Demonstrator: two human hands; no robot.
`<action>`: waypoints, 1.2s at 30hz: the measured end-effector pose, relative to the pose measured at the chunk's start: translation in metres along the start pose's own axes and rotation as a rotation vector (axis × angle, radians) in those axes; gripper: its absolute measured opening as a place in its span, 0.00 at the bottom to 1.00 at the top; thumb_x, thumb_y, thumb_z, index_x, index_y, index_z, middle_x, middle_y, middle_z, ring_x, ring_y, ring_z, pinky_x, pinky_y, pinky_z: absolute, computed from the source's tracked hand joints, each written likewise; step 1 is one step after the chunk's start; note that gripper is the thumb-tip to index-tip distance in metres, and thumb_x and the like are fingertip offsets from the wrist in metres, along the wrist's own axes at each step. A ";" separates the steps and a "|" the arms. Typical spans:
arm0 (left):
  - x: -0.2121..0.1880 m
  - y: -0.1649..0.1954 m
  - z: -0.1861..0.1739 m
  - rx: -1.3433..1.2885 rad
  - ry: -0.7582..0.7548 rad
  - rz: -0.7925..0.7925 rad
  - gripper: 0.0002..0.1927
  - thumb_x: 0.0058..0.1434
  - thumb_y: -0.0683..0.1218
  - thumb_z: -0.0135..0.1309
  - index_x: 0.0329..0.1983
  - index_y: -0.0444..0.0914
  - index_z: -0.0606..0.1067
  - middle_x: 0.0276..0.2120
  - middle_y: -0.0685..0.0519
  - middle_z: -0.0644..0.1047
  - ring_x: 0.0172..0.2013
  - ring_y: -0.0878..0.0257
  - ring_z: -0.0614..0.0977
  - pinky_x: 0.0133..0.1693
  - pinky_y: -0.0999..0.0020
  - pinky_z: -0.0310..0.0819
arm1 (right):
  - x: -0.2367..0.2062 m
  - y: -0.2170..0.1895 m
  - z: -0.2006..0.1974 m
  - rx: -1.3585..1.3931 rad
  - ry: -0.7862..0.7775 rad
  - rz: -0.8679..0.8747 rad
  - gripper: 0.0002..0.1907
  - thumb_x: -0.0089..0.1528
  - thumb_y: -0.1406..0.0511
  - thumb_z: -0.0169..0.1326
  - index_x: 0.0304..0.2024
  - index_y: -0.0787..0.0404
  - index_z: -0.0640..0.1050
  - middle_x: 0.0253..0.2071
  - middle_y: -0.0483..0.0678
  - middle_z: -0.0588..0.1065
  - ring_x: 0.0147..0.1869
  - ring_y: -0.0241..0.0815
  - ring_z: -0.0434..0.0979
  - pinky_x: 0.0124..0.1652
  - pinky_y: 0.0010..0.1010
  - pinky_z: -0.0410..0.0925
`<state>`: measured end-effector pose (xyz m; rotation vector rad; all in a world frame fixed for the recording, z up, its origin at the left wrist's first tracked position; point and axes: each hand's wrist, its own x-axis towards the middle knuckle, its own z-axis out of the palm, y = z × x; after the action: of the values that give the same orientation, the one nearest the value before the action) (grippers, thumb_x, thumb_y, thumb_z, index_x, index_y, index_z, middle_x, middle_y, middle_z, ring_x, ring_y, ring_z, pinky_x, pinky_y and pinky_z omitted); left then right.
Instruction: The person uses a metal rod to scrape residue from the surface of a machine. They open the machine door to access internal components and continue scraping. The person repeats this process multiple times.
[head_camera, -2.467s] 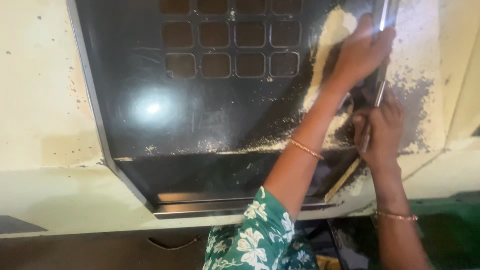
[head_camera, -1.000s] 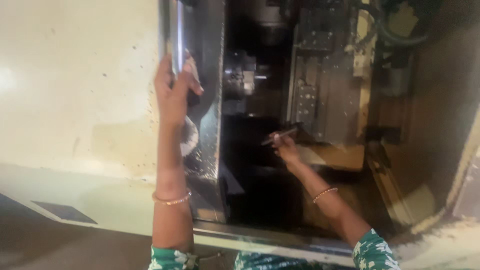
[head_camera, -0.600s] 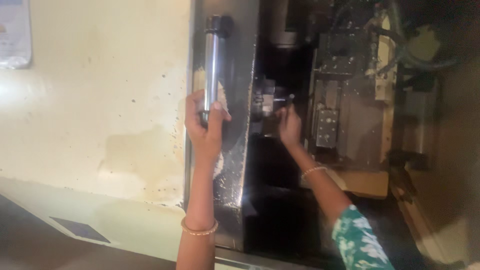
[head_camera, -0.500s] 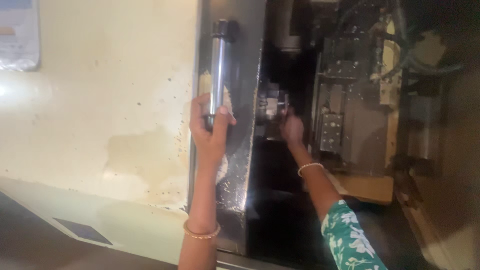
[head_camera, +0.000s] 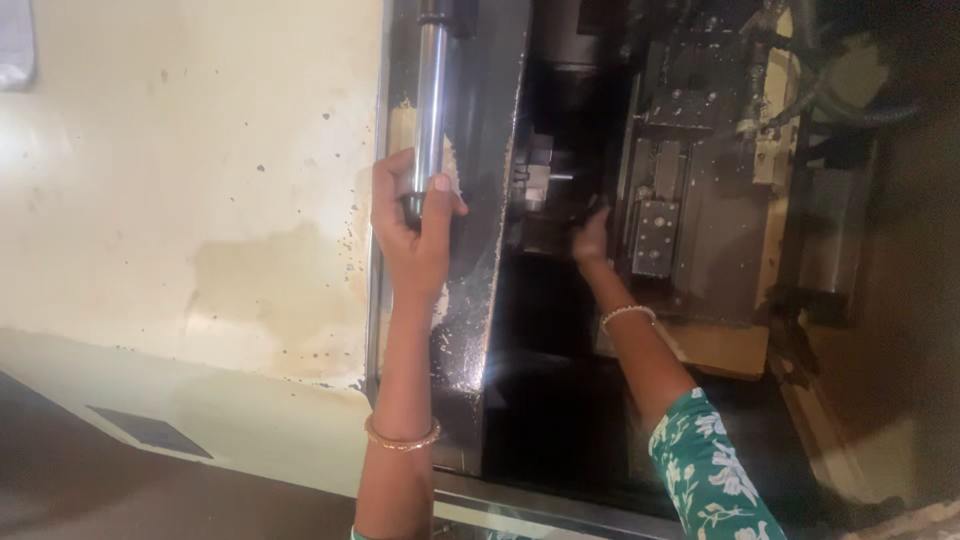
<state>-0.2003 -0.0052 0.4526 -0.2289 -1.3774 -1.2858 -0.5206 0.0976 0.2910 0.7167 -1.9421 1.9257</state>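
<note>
My left hand (head_camera: 415, 215) grips the polished steel door handle (head_camera: 431, 100); my right hand (head_camera: 592, 235), grip unclear, should reach steadily toward the metal chuck (head_camera: 535, 180).

A machine shop. A large cream-painted machine enclosure (head_camera: 190, 200), stained and speckled with grime, carries a dark sliding door (head_camera: 480, 200) with a steel bar handle (head_camera: 431, 110). Right of the door, the open bay shows a chuck (head_camera: 535, 180) and a bolted metal tool block (head_camera: 700, 180).

door handle (head_camera: 431, 100): polished metal bar, glossy
machine panel (head_camera: 190, 180): cream painted metal, matt, stained and speckled
chuck (head_camera: 537, 175): bare metal, dull shine
sleeve (head_camera: 715, 480): green floral printed cloth
</note>
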 end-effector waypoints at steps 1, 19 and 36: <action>0.001 0.000 0.000 0.006 -0.001 0.004 0.16 0.71 0.44 0.53 0.57 0.31 0.67 0.35 0.51 0.76 0.32 0.67 0.79 0.37 0.71 0.76 | 0.001 0.001 0.001 0.154 0.006 0.122 0.39 0.54 0.77 0.42 0.69 0.55 0.57 0.65 0.47 0.63 0.64 0.41 0.64 0.58 0.35 0.62; 0.001 0.005 -0.010 -0.021 -0.057 0.031 0.12 0.72 0.44 0.52 0.53 0.33 0.68 0.31 0.52 0.76 0.32 0.66 0.79 0.38 0.71 0.76 | 0.033 -0.020 0.046 0.597 0.256 0.620 0.19 0.65 0.54 0.55 0.50 0.59 0.78 0.44 0.50 0.78 0.45 0.46 0.78 0.45 0.41 0.74; 0.001 0.005 -0.014 -0.035 -0.040 0.029 0.12 0.72 0.44 0.52 0.53 0.33 0.67 0.32 0.50 0.75 0.32 0.65 0.78 0.39 0.70 0.76 | 0.048 -0.012 0.028 1.039 0.253 0.285 0.04 0.66 0.64 0.48 0.40 0.58 0.72 0.32 0.53 0.78 0.34 0.45 0.76 0.40 0.37 0.70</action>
<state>-0.1890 -0.0143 0.4520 -0.2994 -1.3820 -1.2875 -0.5504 0.0642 0.3265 0.3692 -0.8170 3.0105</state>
